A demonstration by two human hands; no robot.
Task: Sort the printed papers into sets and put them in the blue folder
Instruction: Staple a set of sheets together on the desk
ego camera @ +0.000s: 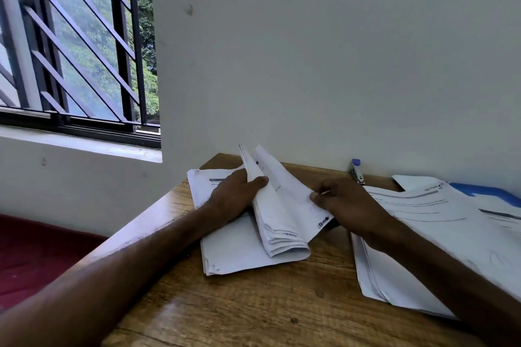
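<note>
While in left hand (234,195), papers (283,207) lengthwise wallward.

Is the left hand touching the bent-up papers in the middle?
Touching. The head view shows the left hand gripping the bent-up papers, with its thumb pressed onto them.

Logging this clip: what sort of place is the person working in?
Probably a study or small-office corner, though I can't be sure: a wooden table against a plain white wall, a barred window looking onto trees, and printed papers, a stapler and a blue folder on the table.
</note>
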